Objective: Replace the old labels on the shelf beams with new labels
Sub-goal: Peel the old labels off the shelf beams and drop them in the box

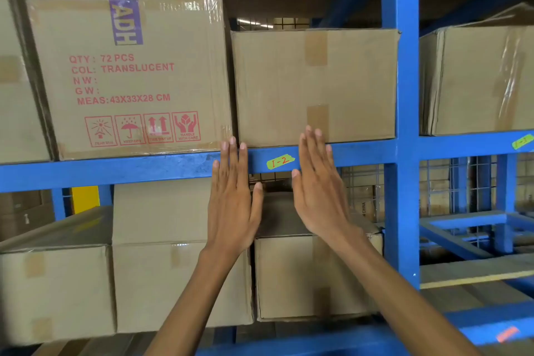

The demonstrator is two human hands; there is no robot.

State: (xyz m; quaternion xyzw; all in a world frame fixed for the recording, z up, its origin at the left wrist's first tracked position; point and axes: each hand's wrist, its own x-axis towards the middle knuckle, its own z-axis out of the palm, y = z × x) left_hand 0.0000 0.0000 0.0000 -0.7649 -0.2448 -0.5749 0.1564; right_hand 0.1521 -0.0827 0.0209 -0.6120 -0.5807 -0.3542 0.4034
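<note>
A: What carries the label?

B: A blue shelf beam point(361, 153) running across the rack, joined to a blue upright post point(400, 95) on the right. The green label point(280, 161) sits on the beam's front face, a small strip with ragged ends and "I-2" in red handwriting, slightly tilted.

A: And the boxes?

B: All shut, so what is in them cannot be seen. On the beam stands a large printed carton point(130, 78) with a purple "ADH" strip and red text reading "QTY: 72 PCS, COL: TRANSLUCENT". Just beside it is a plain carton point(315, 87) sealed with brown tape. More taped cartons point(179, 283) fill the level below, and another carton point(476, 81) sits past the post.

A: The hands?

B: Both are spread flat, fingers straight, gripping nothing. The left hand point(231, 205) lies over the beam left of the label; the right hand point(320, 188) is just right of it, fingertips reaching the plain carton's lower edge. The label shows between them.

A: Anything else?

B: A second green label point(522, 141) on the beam right of the post, and an orange label point(507, 334) on a lower beam, too blurred to read
</note>
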